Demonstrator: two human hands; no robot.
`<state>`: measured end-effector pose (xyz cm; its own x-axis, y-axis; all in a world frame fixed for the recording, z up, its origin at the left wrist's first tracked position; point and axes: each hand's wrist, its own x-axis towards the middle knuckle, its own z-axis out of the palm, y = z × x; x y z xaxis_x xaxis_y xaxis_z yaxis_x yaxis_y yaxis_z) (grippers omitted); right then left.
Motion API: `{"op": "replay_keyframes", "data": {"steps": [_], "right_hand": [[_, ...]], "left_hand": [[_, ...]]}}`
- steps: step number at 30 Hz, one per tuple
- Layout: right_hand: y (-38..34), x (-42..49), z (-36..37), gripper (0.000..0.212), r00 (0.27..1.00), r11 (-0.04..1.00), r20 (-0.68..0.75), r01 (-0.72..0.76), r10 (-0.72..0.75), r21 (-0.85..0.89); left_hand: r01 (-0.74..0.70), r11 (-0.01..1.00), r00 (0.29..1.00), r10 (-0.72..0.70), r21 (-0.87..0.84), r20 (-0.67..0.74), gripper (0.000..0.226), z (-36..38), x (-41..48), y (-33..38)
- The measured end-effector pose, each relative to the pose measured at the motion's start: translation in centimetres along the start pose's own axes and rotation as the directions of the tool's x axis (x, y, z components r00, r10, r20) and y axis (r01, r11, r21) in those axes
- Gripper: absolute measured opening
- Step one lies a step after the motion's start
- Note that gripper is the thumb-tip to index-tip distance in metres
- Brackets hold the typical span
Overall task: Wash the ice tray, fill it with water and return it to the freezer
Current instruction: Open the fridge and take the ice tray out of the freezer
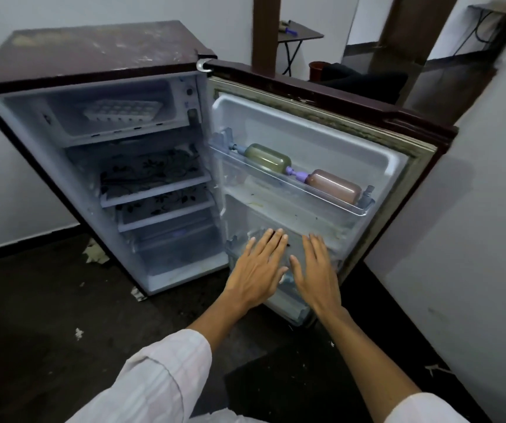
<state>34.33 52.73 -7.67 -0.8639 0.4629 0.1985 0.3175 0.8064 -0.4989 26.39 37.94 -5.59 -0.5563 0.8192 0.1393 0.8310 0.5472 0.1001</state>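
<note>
A small maroon fridge (93,56) stands with its door (321,141) swung wide to the right. In the freezer compartment (62,117) at the top lies a white ice tray (123,110) with several cells. My left hand (259,264) and my right hand (314,270) are stretched out side by side, fingers straight, in front of the lower part of the door. Both hands hold nothing. They are well below and to the right of the ice tray.
Two bottles, a greenish one (267,157) and a pinkish one (334,186), lie in the door's clear shelf (358,210). Patterned shelves (154,178) fill the fridge interior. The dark floor (47,315) has scraps of litter. A folding table (299,35) stands behind.
</note>
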Motion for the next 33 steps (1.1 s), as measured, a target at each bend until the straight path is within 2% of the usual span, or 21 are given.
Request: {"op": "replay_keyframes", "data": {"steps": [5,12,15,21,33], "right_hand": [[-4.7,1.4,2.5,0.080,0.985,0.983,0.123,0.136,-0.121,-0.123],[-11.5,3.9,6.1,0.078,0.951,0.955,0.245,0.236,-0.189,-0.181],[-14.6,5.3,7.6,0.084,0.942,0.944,0.239,0.281,-0.237,-0.173],[-21.3,9.6,10.1,0.079,0.934,0.941,0.224,0.311,-0.277,-0.136],[-31.7,20.6,15.1,0.076,0.932,0.924,0.151,0.352,-0.330,-0.148]], "left_hand": [[0.157,0.986,0.987,-0.159,0.052,0.029,0.072,-0.8,-2.4,-4.6],[0.345,0.935,0.938,-0.347,0.083,0.016,0.072,-2.7,-5.2,-11.6],[0.396,0.912,0.918,-0.398,0.105,-0.003,0.073,-3.8,-5.8,-15.1],[0.458,0.883,0.889,-0.454,0.099,-0.066,0.077,-6.2,-6.5,-22.8],[0.510,0.859,0.853,-0.501,0.035,-0.146,0.067,-8.9,-5.6,-37.9]]}}
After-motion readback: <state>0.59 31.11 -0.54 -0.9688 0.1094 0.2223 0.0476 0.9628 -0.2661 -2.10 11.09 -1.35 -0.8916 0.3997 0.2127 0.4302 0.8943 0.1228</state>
